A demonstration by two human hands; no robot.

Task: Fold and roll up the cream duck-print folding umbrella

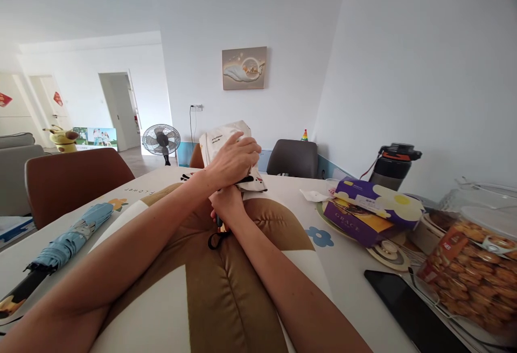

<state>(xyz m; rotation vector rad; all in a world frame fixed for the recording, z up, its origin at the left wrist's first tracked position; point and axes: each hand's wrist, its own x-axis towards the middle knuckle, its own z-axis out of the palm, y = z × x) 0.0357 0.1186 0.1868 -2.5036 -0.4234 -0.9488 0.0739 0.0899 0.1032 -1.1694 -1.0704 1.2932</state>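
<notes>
A white folding umbrella (pixel 221 142) with small dark lettering and black and red print stands bunched in front of me, above a brown-and-white cushion (pixel 226 288). My right hand (pixel 226 203) is closed around its handle, low down; a dark wrist loop (pixel 215 241) hangs below the fist. Higher up, my left hand (pixel 233 158) lies across the loose canopy with its fingers curled against the cloth. My left forearm crosses above the right wrist. The palms and part of the handle are hidden.
A blue folded umbrella (pixel 72 240) lies on the white table at left. On the right are purple boxes (pixel 363 207), a black bottle (pixel 391 167), a phone (pixel 412 310) and a tub of cookies (pixel 472 272). Chairs (pixel 294 156) and a fan (pixel 161 140) stand beyond.
</notes>
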